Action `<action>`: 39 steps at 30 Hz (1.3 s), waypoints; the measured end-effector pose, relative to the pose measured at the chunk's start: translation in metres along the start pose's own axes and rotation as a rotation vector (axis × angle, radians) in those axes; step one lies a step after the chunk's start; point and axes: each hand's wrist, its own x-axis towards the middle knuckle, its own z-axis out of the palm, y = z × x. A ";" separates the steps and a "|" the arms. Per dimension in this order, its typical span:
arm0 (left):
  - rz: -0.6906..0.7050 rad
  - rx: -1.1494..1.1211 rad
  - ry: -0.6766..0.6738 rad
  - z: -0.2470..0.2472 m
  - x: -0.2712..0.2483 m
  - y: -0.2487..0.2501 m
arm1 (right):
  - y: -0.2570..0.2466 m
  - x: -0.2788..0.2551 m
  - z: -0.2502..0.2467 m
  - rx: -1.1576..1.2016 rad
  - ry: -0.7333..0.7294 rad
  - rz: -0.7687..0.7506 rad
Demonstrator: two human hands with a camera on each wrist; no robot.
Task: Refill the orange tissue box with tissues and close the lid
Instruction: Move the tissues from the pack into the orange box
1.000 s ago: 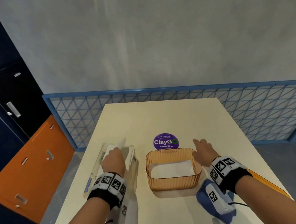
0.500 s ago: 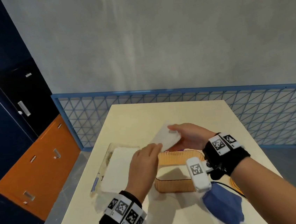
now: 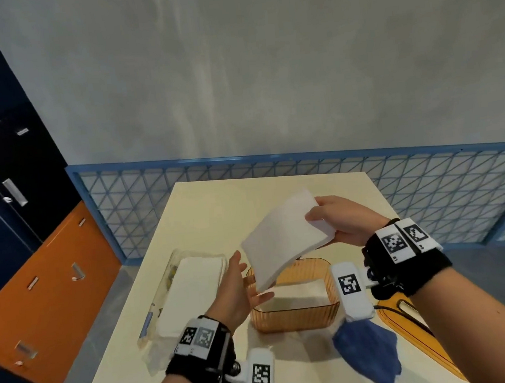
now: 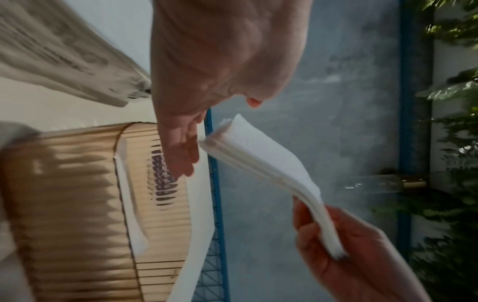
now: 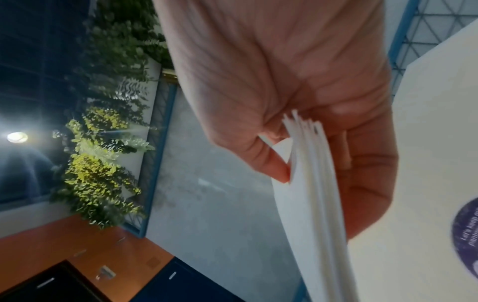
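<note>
Mid-refill: right hand (image 3: 346, 223) pinches a tissue stack (image 3: 284, 241) at centre frame, tilted above the open orange tissue box (image 3: 295, 314) lower centre. Left hand (image 3: 236, 289) spreads open just beneath, holding nothing. Next, I reckon: level the stack, lower it in.

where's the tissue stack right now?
In the head view, the tissue stack is in the air just above the orange tissue box, pinched at its far right corner by the right hand, with the open left hand just under its lower left edge.
</note>
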 end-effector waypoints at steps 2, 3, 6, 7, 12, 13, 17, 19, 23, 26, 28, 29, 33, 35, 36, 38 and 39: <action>0.077 0.120 -0.017 0.004 -0.001 0.003 | 0.007 0.002 0.002 -0.008 0.023 0.036; 0.126 0.223 0.022 0.006 0.000 0.004 | 0.013 0.004 0.003 0.000 0.025 0.057; 0.203 0.439 0.161 0.008 0.007 0.005 | 0.027 0.011 0.005 0.031 0.074 0.105; 0.209 0.486 0.182 0.008 0.011 0.004 | 0.032 0.014 0.005 0.008 0.103 0.120; 0.318 0.871 0.252 0.010 0.023 -0.008 | 0.074 0.029 0.010 -0.355 0.146 0.254; 0.320 0.994 0.258 0.011 0.024 -0.011 | 0.083 0.033 0.012 -0.406 0.145 0.283; 0.316 1.306 0.247 0.014 0.034 -0.026 | 0.100 0.040 0.025 -0.619 0.133 0.349; 0.333 1.446 0.271 0.015 0.039 -0.032 | 0.102 0.041 0.032 -0.687 0.170 0.352; 0.360 1.577 0.293 0.015 0.049 -0.038 | 0.107 0.045 0.042 -0.723 0.200 0.355; 0.330 1.614 0.273 0.016 0.058 -0.040 | 0.114 0.046 0.044 -0.688 0.228 0.319; 0.288 1.649 0.255 0.018 0.061 -0.043 | 0.114 0.045 0.047 -0.728 0.183 0.300; 0.278 1.675 0.260 0.019 0.062 -0.046 | 0.117 0.048 0.049 -0.758 0.169 0.294; 0.306 1.808 0.328 0.021 0.065 -0.058 | 0.121 0.054 0.057 -0.841 0.200 0.257; 0.284 1.818 0.317 0.021 0.068 -0.060 | 0.124 0.057 0.058 -0.863 0.203 0.232; 0.252 1.803 0.289 0.021 0.070 -0.059 | 0.125 0.057 0.059 -0.875 0.184 0.224; 0.173 1.785 0.217 0.021 0.072 -0.054 | 0.127 0.058 0.062 -0.899 0.117 0.264; 0.137 1.783 0.186 0.022 0.074 -0.052 | 0.130 0.060 0.063 -0.917 0.081 0.282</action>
